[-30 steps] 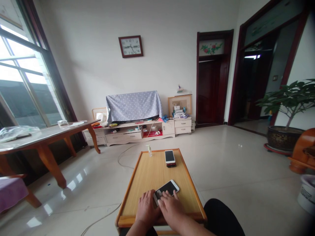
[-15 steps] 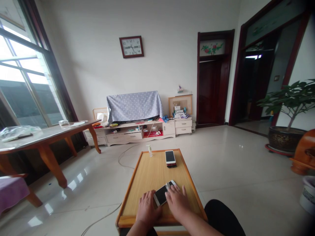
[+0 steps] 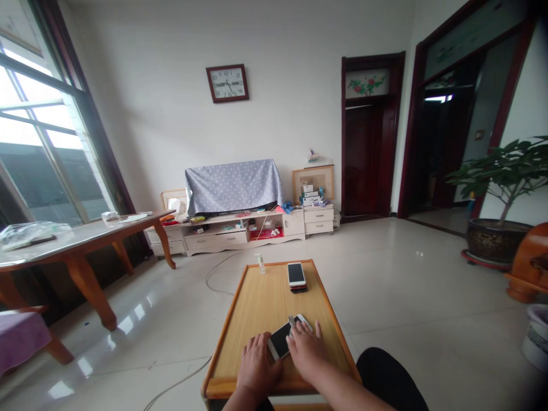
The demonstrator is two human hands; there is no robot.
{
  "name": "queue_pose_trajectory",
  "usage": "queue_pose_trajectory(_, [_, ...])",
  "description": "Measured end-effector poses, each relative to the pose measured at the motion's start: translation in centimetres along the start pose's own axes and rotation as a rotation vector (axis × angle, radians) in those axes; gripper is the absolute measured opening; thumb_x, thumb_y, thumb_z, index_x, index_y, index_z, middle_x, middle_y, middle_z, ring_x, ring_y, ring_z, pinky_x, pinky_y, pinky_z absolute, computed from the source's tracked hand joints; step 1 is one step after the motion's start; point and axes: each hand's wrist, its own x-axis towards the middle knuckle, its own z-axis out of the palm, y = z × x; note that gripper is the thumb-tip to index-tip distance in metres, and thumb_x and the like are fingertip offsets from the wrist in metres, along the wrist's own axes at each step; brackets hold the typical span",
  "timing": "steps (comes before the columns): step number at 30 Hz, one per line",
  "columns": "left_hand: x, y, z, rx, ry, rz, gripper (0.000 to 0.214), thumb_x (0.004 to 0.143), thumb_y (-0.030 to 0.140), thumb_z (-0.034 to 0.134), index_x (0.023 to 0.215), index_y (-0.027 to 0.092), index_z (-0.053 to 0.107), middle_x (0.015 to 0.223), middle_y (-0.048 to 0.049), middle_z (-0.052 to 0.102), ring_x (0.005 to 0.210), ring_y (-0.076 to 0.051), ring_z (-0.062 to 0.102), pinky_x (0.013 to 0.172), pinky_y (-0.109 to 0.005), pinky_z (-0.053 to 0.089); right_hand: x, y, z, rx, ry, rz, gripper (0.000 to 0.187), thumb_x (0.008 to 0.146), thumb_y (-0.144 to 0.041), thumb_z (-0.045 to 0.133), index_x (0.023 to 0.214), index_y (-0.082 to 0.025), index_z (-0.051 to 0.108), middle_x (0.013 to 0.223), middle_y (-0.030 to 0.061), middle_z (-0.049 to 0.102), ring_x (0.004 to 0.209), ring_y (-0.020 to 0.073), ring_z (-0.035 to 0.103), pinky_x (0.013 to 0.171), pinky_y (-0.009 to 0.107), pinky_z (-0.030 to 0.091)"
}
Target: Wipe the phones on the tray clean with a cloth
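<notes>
A white-framed phone (image 3: 281,338) with a dark screen lies on the small wooden table (image 3: 257,305) in front of me. My left hand (image 3: 258,363) rests flat at its near left corner, fingers apart, touching the phone's edge. My right hand (image 3: 306,351) lies over the phone's right half, fingers stretched and pressed on the screen near its far end. A stack of phones (image 3: 296,276), white one on top, sits at the table's far right. A small clear pump bottle (image 3: 260,263) stands at the far edge.
A long wooden table (image 3: 77,240) stands on the left by the window. A cable (image 3: 214,274) trails over the tiled floor. A low cabinet (image 3: 240,228) with a cloth-covered screen lines the far wall. A potted plant (image 3: 500,228) stands on the right. My dark-clad knee (image 3: 385,377) is beside the table.
My right hand slid from the phone's near end up toward its far end. The phone turned slightly and shifted a little. The left hand stayed at its near corner.
</notes>
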Motion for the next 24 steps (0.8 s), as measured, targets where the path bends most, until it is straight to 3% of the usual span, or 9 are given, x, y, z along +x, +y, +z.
queue_pose_trajectory(4, [0.1, -0.3, 0.2, -0.007, -0.013, -0.01, 0.048, 0.078, 0.032, 0.056, 0.126, 0.027, 0.054, 0.128, -0.0052, 0.063, 0.12, -0.024, 0.052, 0.101, -0.034, 0.033, -1.7, -2.5, 1.1, 0.127, -0.106, -0.228, 0.05, 0.104, -0.043, 0.023, 0.142, -0.032, 0.054, 0.149, 0.0053, 0.053, 0.143, 0.0267, 0.041, 0.121, 0.059, -0.002])
queue_pose_trajectory(6, [0.1, -0.3, 0.1, -0.01, -0.032, -0.017, 0.045, 0.079, 0.032, 0.055, 0.124, 0.027, 0.055, 0.126, -0.0048, 0.063, 0.119, -0.024, 0.052, 0.099, -0.034, 0.034, -2.0, -2.8, 1.2, 0.165, -0.119, -0.261, 0.05, 0.105, -0.042, 0.021, 0.141, -0.036, 0.055, 0.147, 0.0022, 0.055, 0.141, 0.0249, 0.043, 0.12, 0.06, -0.004])
queue_pose_trajectory(13, [-0.1, 0.0, -0.2, -0.013, 0.01, 0.004, 0.055, 0.073, 0.036, 0.061, 0.127, 0.026, 0.054, 0.127, -0.0055, 0.063, 0.121, -0.024, 0.051, 0.101, -0.033, 0.032, 1.2, 1.0, -0.3, 0.007, 0.021, 0.039, 0.053, 0.104, -0.04, 0.02, 0.144, -0.028, 0.053, 0.151, 0.009, 0.05, 0.145, 0.0269, 0.038, 0.119, 0.06, -0.007])
queue_pose_trajectory(16, [0.0, 0.0, -0.1, -0.017, 0.013, 0.003, 0.055, 0.072, 0.035, 0.061, 0.126, 0.026, 0.054, 0.126, -0.0054, 0.063, 0.121, -0.025, 0.051, 0.101, -0.034, 0.032, 1.8, 0.9, -0.1, -0.025, 0.03, 0.068, 0.055, 0.104, -0.04, 0.023, 0.144, -0.021, 0.054, 0.148, 0.0133, 0.052, 0.144, 0.0294, 0.039, 0.12, 0.059, -0.003])
queue_pose_trajectory(20, [0.1, -0.2, 0.1, -0.022, 0.011, -0.008, 0.049, 0.077, 0.033, 0.057, 0.126, 0.026, 0.054, 0.126, -0.0053, 0.063, 0.119, -0.024, 0.052, 0.1, -0.034, 0.033, 0.3, -1.6, 1.2, 0.081, -0.073, -0.147, 0.054, 0.103, -0.042, 0.023, 0.144, -0.023, 0.053, 0.149, 0.0105, 0.052, 0.143, 0.028, 0.04, 0.122, 0.053, 0.008])
queue_pose_trajectory(22, [0.1, -0.3, 0.1, -0.018, -0.008, -0.013, 0.046, 0.079, 0.03, 0.053, 0.125, 0.026, 0.055, 0.126, -0.0048, 0.064, 0.118, -0.023, 0.052, 0.099, -0.034, 0.034, -0.5, -2.6, 1.7, 0.134, -0.118, -0.25, 0.053, 0.104, -0.041, 0.022, 0.146, -0.027, 0.051, 0.149, 0.0077, 0.052, 0.143, 0.0262, 0.041, 0.122, 0.053, 0.007])
queue_pose_trajectory(24, [0.0, -0.2, 0.0, -0.015, -0.022, -0.019, 0.045, 0.08, 0.03, 0.053, 0.124, 0.027, 0.055, 0.126, -0.0046, 0.064, 0.118, -0.023, 0.052, 0.098, -0.034, 0.034, -0.8, -2.7, 1.8, 0.149, -0.119, -0.267, 0.051, 0.104, -0.04, 0.022, 0.144, -0.03, 0.052, 0.148, 0.0057, 0.054, 0.141, 0.0249, 0.043, 0.122, 0.054, 0.002])
